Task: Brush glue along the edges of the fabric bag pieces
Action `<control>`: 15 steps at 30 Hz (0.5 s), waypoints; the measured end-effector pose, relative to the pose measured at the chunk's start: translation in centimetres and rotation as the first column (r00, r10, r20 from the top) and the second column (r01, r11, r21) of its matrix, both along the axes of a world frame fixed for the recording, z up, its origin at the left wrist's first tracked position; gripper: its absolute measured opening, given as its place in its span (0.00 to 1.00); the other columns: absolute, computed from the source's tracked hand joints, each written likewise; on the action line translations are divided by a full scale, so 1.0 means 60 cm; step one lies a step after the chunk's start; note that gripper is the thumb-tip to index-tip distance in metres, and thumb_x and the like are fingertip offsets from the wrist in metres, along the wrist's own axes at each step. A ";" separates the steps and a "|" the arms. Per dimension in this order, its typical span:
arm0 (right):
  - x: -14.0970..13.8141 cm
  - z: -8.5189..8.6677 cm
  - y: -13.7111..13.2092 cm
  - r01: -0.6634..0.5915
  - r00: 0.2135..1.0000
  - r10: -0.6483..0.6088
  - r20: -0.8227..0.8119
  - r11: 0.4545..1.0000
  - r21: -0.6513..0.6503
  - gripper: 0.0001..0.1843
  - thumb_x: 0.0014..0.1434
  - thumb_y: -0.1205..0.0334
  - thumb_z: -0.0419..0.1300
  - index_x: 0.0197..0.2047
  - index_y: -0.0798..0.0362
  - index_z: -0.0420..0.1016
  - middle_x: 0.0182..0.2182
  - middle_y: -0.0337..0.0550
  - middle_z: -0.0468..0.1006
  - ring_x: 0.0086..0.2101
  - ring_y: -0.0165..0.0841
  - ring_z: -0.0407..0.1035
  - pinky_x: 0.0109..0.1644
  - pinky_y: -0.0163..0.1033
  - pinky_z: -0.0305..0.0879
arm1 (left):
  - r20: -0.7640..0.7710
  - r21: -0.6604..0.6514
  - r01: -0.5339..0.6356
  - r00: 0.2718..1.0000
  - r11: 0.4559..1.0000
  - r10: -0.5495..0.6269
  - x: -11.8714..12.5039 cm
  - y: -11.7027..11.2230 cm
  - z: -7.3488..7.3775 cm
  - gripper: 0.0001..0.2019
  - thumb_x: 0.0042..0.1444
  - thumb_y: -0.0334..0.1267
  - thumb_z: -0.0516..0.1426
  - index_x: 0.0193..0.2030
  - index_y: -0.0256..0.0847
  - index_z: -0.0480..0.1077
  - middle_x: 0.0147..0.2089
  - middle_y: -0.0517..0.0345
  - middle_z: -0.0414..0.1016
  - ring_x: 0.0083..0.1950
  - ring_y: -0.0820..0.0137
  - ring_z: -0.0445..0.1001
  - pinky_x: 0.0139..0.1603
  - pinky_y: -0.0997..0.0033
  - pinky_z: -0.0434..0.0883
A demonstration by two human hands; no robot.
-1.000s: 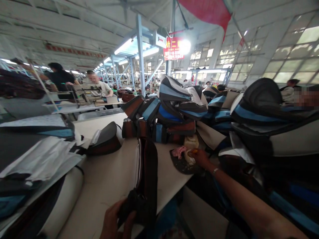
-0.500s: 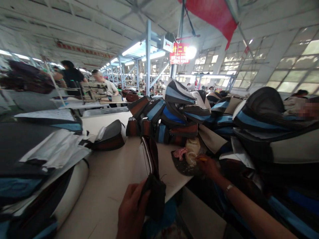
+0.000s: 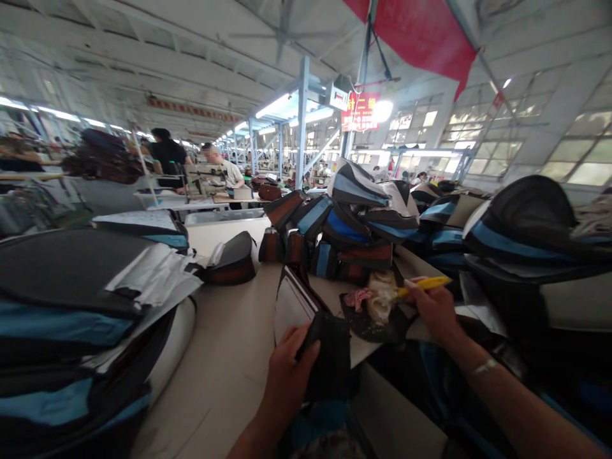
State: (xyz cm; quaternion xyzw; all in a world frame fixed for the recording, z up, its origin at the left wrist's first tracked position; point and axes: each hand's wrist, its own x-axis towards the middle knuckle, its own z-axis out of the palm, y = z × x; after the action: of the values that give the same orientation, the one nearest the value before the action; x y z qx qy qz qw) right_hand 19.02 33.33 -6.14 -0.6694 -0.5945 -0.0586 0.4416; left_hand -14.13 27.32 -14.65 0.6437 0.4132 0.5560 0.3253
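Note:
My left hand point(image 3: 289, 376) is closed on the lower end of a dark bag piece point(image 3: 325, 357) with a white panel point(image 3: 291, 307), held over the near edge of the work table point(image 3: 229, 357). My right hand point(image 3: 433, 309) is closed on a yellow tool point(image 3: 425, 284), raised just right of a dark scrap point(image 3: 368, 325) that carries a pink rag point(image 3: 358, 298) and a pale wad point(image 3: 382, 299).
Stacks of black, blue and brown bag parts point(image 3: 354, 217) fill the far end of the table, with more piles at left point(image 3: 86, 299) and right point(image 3: 526, 236). A small dark pouch point(image 3: 232, 261) lies mid-table. Other people point(image 3: 167, 156) work at machines in the back left.
My right hand has lifted off the scrap with the yellow tool in it. My left hand has brought the bag piece lower and nearer, and the view has shifted left.

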 end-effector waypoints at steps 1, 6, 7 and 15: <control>-0.027 0.028 -0.021 -0.070 0.997 0.071 -0.033 0.996 0.051 0.18 0.65 0.49 0.50 0.37 0.54 0.74 0.24 0.42 0.73 0.28 0.36 0.71 0.33 0.37 0.67 | 0.008 -0.004 0.013 1.000 1.000 -0.013 0.003 0.000 0.003 0.16 0.60 0.46 0.53 0.52 0.47 0.75 0.46 0.54 0.75 0.49 0.63 0.74 0.51 0.65 0.72; -0.185 0.119 -0.113 -0.649 0.736 0.669 -0.103 0.741 0.176 0.10 0.63 0.54 0.61 0.38 0.52 0.72 0.25 0.36 0.70 0.25 0.29 0.65 0.29 0.33 0.63 | 0.021 -0.013 0.065 0.998 0.998 -0.065 0.019 -0.006 0.019 0.18 0.60 0.46 0.53 0.54 0.47 0.74 0.47 0.53 0.74 0.50 0.63 0.73 0.54 0.64 0.71; -0.209 0.124 -0.121 -0.724 0.680 0.733 -0.030 0.677 0.131 0.08 0.64 0.57 0.60 0.38 0.52 0.73 0.27 0.37 0.71 0.26 0.29 0.65 0.31 0.33 0.63 | 0.022 -0.007 0.074 0.997 0.997 -0.074 0.021 -0.008 0.022 0.18 0.60 0.47 0.53 0.54 0.47 0.74 0.46 0.53 0.74 0.49 0.63 0.74 0.53 0.65 0.71; -0.198 0.153 -0.129 -0.783 0.388 0.829 0.404 0.527 -0.331 0.02 0.64 0.66 0.57 0.39 0.53 0.71 0.32 0.41 0.74 0.32 0.32 0.68 0.40 0.37 0.63 | 0.085 -0.025 0.118 0.990 0.993 -0.116 0.013 -0.019 0.027 0.17 0.61 0.46 0.53 0.53 0.49 0.75 0.43 0.55 0.72 0.46 0.64 0.73 0.48 0.68 0.71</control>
State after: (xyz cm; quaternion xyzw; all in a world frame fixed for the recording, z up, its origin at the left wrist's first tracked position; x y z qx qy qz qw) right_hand 7.11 25.61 3.05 -0.2723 -0.9394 0.0115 0.2080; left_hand -13.33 26.17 -13.02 0.6379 0.3692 0.5561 0.3840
